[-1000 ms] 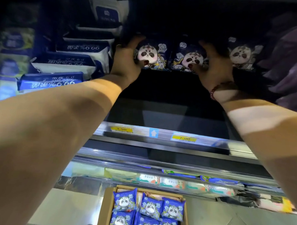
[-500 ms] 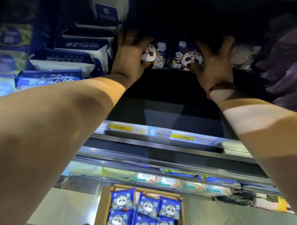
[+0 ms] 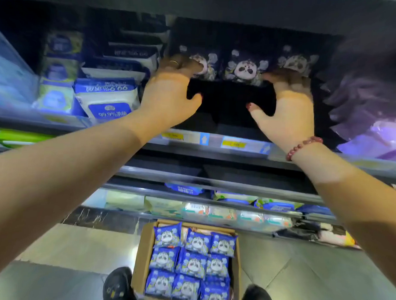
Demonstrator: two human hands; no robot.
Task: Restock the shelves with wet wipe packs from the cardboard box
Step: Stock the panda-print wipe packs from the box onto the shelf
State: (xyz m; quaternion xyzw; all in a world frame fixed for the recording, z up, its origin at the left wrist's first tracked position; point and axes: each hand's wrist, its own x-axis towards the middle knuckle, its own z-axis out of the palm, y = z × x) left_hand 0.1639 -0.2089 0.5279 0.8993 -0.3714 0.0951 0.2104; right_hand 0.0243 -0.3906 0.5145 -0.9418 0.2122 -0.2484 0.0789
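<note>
Wipe packs (image 3: 244,69), panda-printed, in a row at the dim back of the upper shelf (image 3: 192,147). Rests left hand (image 3: 170,92) on the leftmost pack, fingers flat, thumb spread wide; right hand (image 3: 288,106) likewise, seemingly pressing the right-hand packs. Below, on the floor (image 3: 77,246), cardboard box (image 3: 141,260) full of more packs, between two shoes (image 3: 118,286)

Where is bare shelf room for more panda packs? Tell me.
Free: dark shelf floor between left hand and right hand, panda packs behind, price rail in front. Crowded: white wipe packs left, purple packs right.
</note>
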